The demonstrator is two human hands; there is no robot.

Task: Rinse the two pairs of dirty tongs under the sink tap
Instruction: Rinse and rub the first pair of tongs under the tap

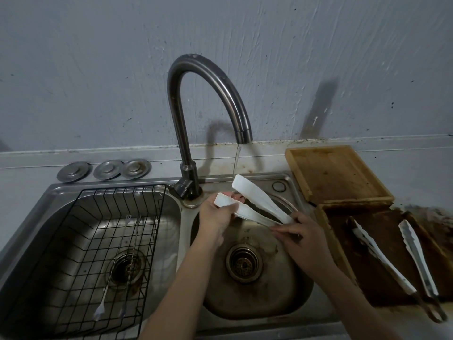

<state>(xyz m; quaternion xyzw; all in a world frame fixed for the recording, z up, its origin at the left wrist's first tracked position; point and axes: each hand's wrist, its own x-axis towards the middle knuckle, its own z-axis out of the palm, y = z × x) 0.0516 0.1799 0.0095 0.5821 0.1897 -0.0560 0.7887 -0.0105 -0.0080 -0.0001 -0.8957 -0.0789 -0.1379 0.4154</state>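
A pair of white-tipped tongs [259,201] is held spread apart over the right sink basin [245,298]. A thin stream of water falls from the curved steel tap [208,77] onto the upper tip. My left hand [217,217] pinches the lower tip between thumb and fingers. My right hand [301,238] grips the tongs' handle end. A second pair of tongs [392,263] lies open in a dark, dirty wooden tray [326,227] on the counter at the right.
The left basin [61,200] holds a black wire rack [81,278] with long thin utensils [115,266] lying in it. Three metal plugs [105,169] sit behind it. A second, empty wooden tray [335,173] rests by the wall at the right.
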